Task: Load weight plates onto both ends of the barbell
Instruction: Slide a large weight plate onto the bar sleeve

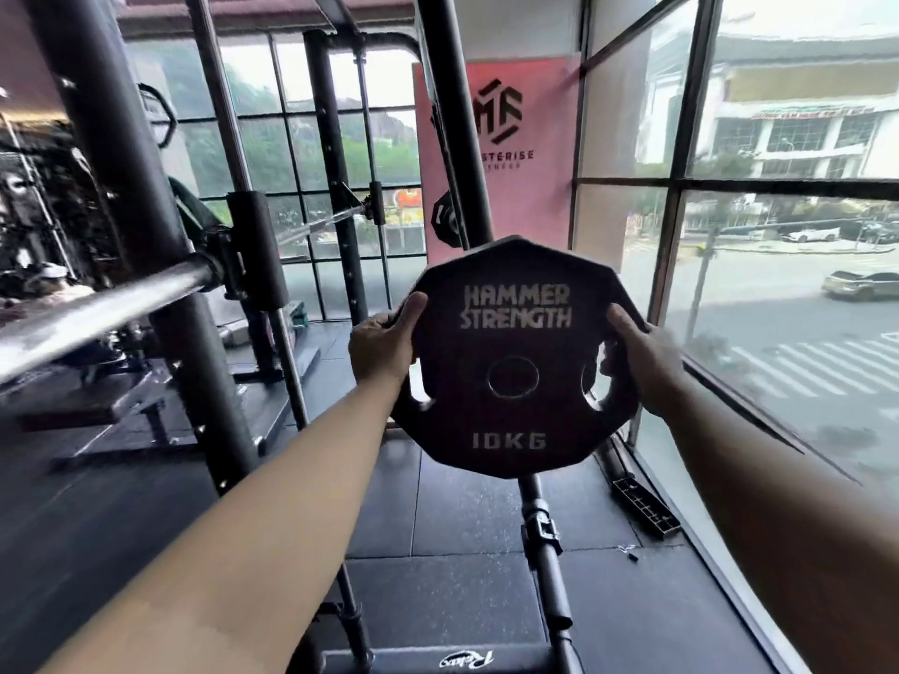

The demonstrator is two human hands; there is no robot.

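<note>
1. Left hand (384, 347) grasps the left edge of the black many-sided rubber weight plate (515, 415), thumb on its face.
2. Right hand (642, 362) grasps the opposite edge.
3. Plate upright in mid-air, lettered face toward the camera, apart from the chrome steel barbell (97, 304) resting on the black rack upright (121, 187).

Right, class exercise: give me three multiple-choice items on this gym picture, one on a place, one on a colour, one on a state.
1. The barbell lies on which side of the weight plate? A right B left C beneath
2. The banner behind it is: A green B blue C pink
3. The plate is: A held by left hand and right hand B on the floor C on the bar
Answers: 1 B, its chrome end shows at left; 2 C, plainly pink; 3 A, both hands grip its edges.
</note>
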